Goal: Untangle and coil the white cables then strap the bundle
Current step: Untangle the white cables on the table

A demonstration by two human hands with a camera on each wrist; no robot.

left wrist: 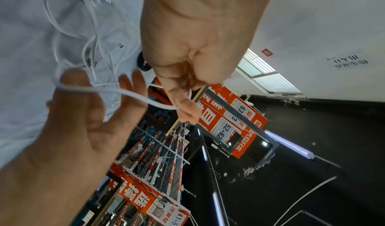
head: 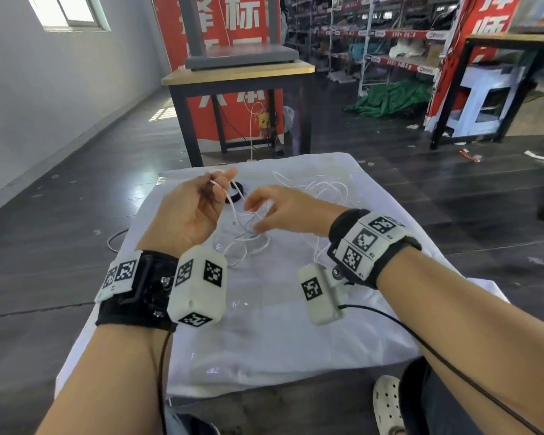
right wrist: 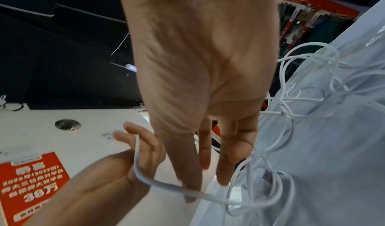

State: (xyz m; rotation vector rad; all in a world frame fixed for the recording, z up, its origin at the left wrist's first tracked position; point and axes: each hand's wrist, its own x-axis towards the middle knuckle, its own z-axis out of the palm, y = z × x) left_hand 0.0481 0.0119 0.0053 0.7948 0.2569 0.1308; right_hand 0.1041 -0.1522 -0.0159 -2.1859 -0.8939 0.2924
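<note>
From the head view, our left hand (head: 189,211) is raised over the far left part of the white cloth (head: 264,340), pinching one strand of the white cables (head: 327,189), which lie in loose thin loops toward the far right corner. Our right hand (head: 280,208) reaches into the tangle at the middle, fingers loosely spread; a black strap (head: 237,189) lies just behind.

In the left wrist view, the pinched strand (left wrist: 125,92) runs sideways across to the right hand's fingers (left wrist: 129,88).

In the right wrist view, the strand (right wrist: 166,186) crosses under straight fingertips (right wrist: 191,180); the tangle lies to their right.
</note>
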